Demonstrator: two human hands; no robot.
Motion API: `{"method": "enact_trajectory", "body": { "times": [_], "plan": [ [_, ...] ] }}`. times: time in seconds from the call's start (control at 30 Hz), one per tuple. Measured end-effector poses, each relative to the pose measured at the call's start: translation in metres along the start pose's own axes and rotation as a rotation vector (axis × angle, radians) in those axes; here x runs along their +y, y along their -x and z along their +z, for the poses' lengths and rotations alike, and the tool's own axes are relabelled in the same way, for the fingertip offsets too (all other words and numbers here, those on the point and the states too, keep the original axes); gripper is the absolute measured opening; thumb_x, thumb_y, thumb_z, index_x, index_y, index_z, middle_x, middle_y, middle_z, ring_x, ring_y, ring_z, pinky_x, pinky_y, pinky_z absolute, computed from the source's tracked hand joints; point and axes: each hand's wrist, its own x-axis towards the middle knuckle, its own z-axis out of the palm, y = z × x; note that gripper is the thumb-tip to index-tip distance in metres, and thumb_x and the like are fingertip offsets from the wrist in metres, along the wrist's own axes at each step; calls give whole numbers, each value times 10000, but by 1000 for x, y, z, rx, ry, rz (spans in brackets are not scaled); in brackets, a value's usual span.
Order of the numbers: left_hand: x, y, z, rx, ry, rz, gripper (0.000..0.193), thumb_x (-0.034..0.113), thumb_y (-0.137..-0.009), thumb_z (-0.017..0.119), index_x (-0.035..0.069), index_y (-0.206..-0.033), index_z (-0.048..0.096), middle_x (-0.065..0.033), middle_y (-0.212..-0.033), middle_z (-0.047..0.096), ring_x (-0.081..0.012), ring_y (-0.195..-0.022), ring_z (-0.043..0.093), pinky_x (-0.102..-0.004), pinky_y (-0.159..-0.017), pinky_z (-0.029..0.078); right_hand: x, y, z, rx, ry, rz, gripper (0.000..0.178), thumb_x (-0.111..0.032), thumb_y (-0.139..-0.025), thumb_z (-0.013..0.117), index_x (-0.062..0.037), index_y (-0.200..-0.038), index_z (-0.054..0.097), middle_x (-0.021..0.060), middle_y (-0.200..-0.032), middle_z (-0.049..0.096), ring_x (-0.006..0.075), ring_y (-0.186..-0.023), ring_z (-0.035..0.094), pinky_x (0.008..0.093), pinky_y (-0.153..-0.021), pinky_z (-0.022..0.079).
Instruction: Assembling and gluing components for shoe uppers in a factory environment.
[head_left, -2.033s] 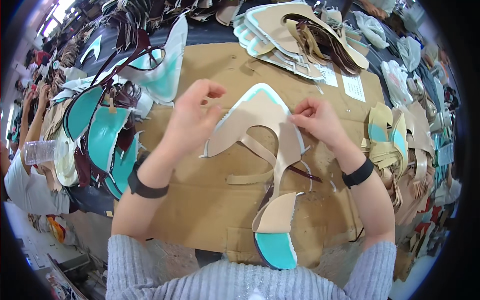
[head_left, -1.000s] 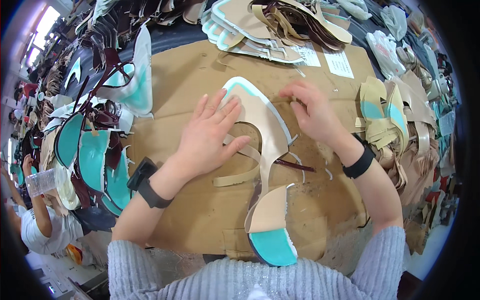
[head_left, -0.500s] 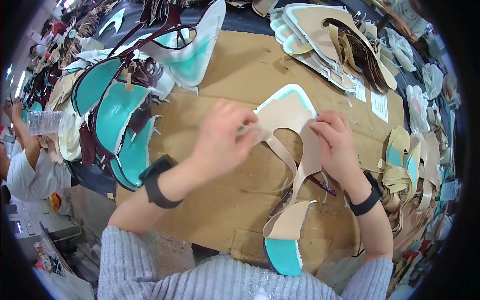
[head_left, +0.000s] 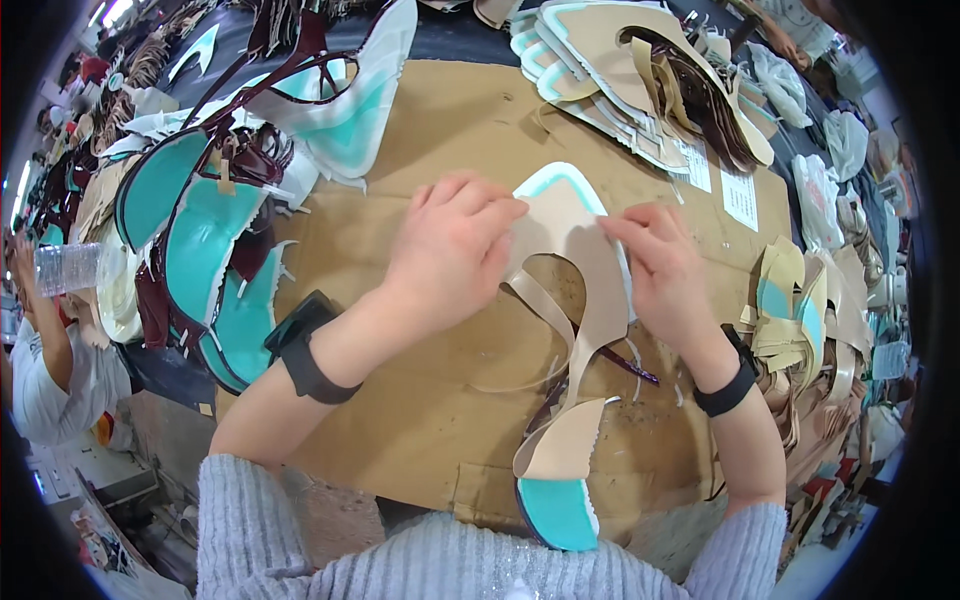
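A beige shoe upper piece [head_left: 565,222] with a white and turquoise rim at its far end lies on the cardboard in front of me. My left hand [head_left: 452,245] is closed at its left edge, fingertips pressed on the beige lining. My right hand [head_left: 655,265] pinches its right edge between thumb and fingers. From the piece a thin beige strap [head_left: 545,310] curls over the cardboard. Its narrow side runs toward me and ends in a folded beige flap [head_left: 565,445] over a turquoise heel part [head_left: 560,513]. The left fingertips are partly hidden.
Brown cardboard [head_left: 400,440] covers the table. Turquoise and dark red uppers [head_left: 215,240] pile up at left. Stacked beige uppers [head_left: 610,85] lie at the far right, with cream pieces [head_left: 785,310] nearer. A person's arm [head_left: 50,330] and a clear bottle [head_left: 68,268] are at far left.
My left hand has moved onto the upper's far left edge, its fingers now against the lining. My right hand has shifted slightly up along the right edge. The whole view has drifted a little left.
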Motion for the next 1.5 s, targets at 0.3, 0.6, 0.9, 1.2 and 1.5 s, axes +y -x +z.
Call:
{"method": "enact_trajectory", "body": {
  "times": [0.3,0.6,0.9,1.2,1.5],
  "plan": [
    [0,-17,9,3,-243,186,254,229,-840,645,109,-1063,671,-108,-1182,568,-346,-1192,453,-479,-978,355,22,-18,-19,71,244,-104,431,70,-735,528,-108,-1095,683,118,-1093,568,317,-1070,493,397,-887,437],
    [41,-16,10,-151,121,477,317,41,-783,658,29,-1100,643,-121,-1062,621,-318,-1066,574,-390,-869,488,17,35,-38,113,55,82,342,69,-783,517,-40,-1086,632,109,-1014,574,278,-1016,532,354,-890,436],
    [13,-30,-16,-57,276,-241,176,74,-786,681,0,-939,638,-30,-843,650,-110,-815,612,-252,-705,464,-4,22,-36,-129,-797,813,143,-82,-860,628,16,-964,630,25,-771,623,50,-581,530,196,-458,381],
    [-18,4,-63,-98,265,-395,143,89,-777,666,8,-892,643,-54,-782,654,-100,-694,567,-244,-619,450,-4,35,-34,-229,-408,379,125,-19,-796,659,-7,-911,609,15,-763,598,88,-674,553,233,-549,410],
    [-15,37,-59,-128,112,78,232,35,-752,669,35,-980,623,-85,-969,634,-257,-896,597,-336,-783,482,-26,46,-19,-132,-91,-40,297,45,-690,681,-27,-968,607,92,-938,595,285,-832,576,342,-708,481]
  ]
}}
